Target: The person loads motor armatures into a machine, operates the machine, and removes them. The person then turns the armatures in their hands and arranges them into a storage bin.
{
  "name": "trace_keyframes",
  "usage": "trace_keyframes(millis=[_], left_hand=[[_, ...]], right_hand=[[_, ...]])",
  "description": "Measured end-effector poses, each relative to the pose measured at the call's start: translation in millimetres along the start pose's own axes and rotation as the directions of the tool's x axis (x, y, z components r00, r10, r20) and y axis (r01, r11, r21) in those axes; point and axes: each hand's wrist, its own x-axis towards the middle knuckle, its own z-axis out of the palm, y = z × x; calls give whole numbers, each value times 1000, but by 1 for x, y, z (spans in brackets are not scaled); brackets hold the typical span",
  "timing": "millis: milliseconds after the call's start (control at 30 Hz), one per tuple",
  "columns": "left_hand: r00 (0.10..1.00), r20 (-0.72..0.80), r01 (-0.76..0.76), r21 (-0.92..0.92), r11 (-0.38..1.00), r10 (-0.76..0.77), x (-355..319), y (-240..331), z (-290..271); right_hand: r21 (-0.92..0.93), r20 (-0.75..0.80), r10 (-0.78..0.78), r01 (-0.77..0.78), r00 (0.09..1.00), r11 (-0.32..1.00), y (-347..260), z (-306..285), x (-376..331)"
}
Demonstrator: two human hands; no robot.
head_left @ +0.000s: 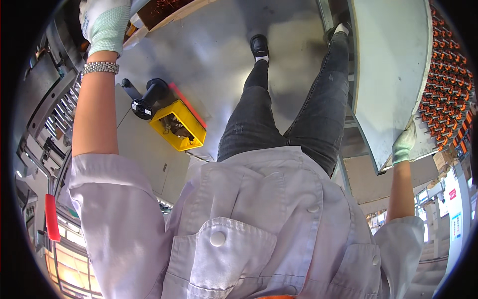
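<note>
My left hand (105, 24), in a white and pale green knit glove, reaches to the top left beside machine parts. Its fingertips are cut off by the picture's edge, so its grip does not show. A metal-link watch (100, 68) circles that wrist. At the right, my right hand (404, 143), gloved alike, lies at the near corner of a pale grey tabletop (391, 65). Its fingers stretch toward a dense array of orange and black parts with metal pins (445, 84); nothing shows in them.
A yellow bin (185, 142) holding dark items stands left of my legs, beside a black spool-like cylinder (155, 92) and a red strip (187, 106). A red handle (52, 218) sticks out at the far left. A wood-edged box (172, 17) lies ahead.
</note>
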Motion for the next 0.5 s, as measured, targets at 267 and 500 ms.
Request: trace_keyframes(millis=[267, 500], left_hand=[[958, -277, -41, 107, 993, 70, -6, 19, -6], [976, -219, 33, 138, 990, -2, 9, -16, -7]], right_hand=[[84, -11, -88, 89, 996, 992, -8, -2, 1], [306, -29, 161, -144, 987, 941, -63, -1, -4]])
